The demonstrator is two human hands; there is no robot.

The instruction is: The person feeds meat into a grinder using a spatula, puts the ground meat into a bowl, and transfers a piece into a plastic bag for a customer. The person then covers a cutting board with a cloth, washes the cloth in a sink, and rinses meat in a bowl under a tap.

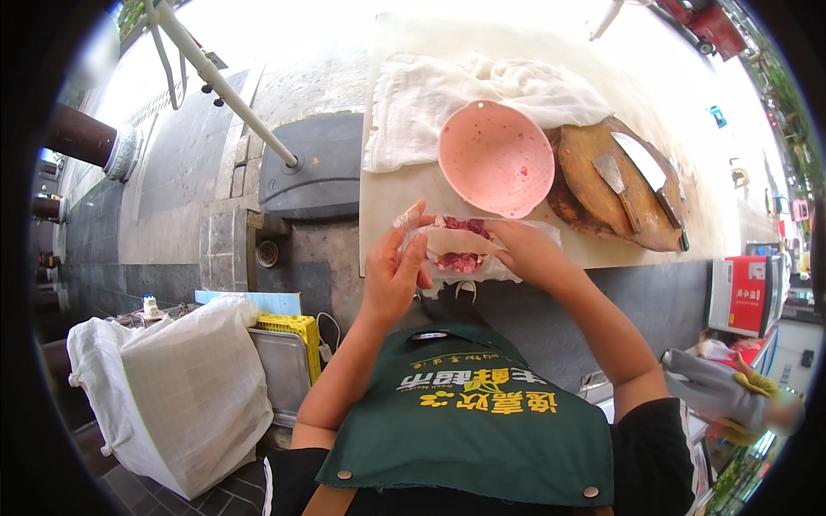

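Low over the table's near edge, my left hand (395, 267) grips the left end of a thin translucent plastic bag (506, 274), thumb on top and fingers spread behind. Chopped raw red meat (459, 261) shows in two patches, split by a pale flap (461, 240) whose material I cannot tell. My right hand (529, 251) holds the bag's right side, with its fingertips at the meat and partly hidden. Just beyond both hands stands a pink plastic bowl (497, 158), smeared inside with small meat scraps.
A round wooden chopping block (581, 187) at the right bears a cleaver (645, 168) and a scraper (613, 180). White cloth (413, 109) lies behind the bowl on the pale table (400, 213). Left are a pole base (316, 168) and a covered stack (174, 387); a person (723, 387) is far right.
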